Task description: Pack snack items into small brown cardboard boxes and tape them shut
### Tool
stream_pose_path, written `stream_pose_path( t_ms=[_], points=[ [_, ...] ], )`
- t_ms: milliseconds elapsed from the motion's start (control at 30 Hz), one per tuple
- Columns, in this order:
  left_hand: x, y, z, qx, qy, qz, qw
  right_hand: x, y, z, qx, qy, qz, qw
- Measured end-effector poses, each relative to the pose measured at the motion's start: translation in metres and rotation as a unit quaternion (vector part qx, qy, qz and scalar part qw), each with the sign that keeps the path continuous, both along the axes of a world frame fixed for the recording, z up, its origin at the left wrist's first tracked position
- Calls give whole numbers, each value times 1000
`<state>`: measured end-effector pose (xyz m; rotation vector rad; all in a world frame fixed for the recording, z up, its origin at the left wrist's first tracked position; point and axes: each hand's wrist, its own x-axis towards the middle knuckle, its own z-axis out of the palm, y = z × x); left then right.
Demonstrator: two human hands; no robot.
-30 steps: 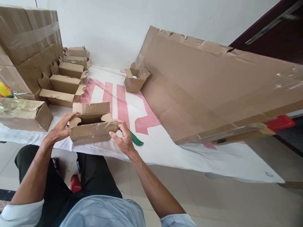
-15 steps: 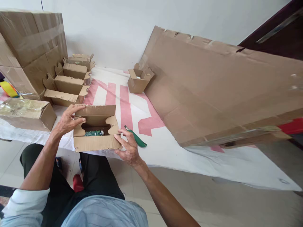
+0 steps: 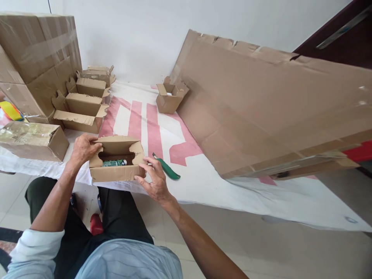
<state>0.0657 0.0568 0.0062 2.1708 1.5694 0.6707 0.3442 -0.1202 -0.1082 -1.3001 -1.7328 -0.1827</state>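
A small brown cardboard box (image 3: 116, 172) rests on the white sheet (image 3: 203, 182) at its near edge, side flaps folded in, the back flap bent forward. Through the gap a green item (image 3: 114, 163) shows inside. My left hand (image 3: 82, 147) grips the box's left end, thumb over the back flap. Fingers spread, my right hand (image 3: 154, 179) presses against the box's right front corner. A green-handled cutter (image 3: 167, 169) lies just right of my right hand.
Three open small boxes (image 3: 80, 110) line up at the left by a large taped carton (image 3: 35, 54). A flat taped box (image 3: 31, 140) lies left. Another open box (image 3: 169, 97) sits at the back. A big cardboard sheet (image 3: 270, 104) leans at the right.
The box came down from in front of me onto the sheet. Its back flap has folded forward and lower. My hands stayed on its two ends.
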Motion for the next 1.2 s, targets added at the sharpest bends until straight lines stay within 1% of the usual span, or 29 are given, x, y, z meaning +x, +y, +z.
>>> stream_pose_path(
  t_ms=[100,200,300,400,500,633,733,833,933,1067,1200],
  points=[
    [-2,1,-4,10,30,3,999,-3,2,1,0,-18,-16,1000],
    [-5,1,-11,41,32,-3,999,-4,3,4,13,-29,-19,999],
    [-9,-4,-14,61,30,-48,997,-3,5,12,5,-49,-21,999],
    [-11,-14,-13,66,47,-90,993,0,9,25,-24,-77,-2,997],
    [-7,-30,-8,53,88,-93,990,3,16,42,-69,-112,49,990],
    [8,-50,5,22,167,-55,984,1,30,63,-142,-181,116,966],
    [19,-61,16,4,210,-38,977,-3,37,73,-180,-233,155,943],
    [24,-71,23,-1,231,-38,972,-6,37,78,-192,-275,165,927],
    [20,-78,20,15,208,-42,977,-4,29,76,-169,-285,157,930],
    [7,-78,8,27,110,-48,992,2,10,70,-120,-250,124,953],
    [-4,-72,1,26,19,-74,997,6,-2,69,-106,-189,72,974]
  ],
)
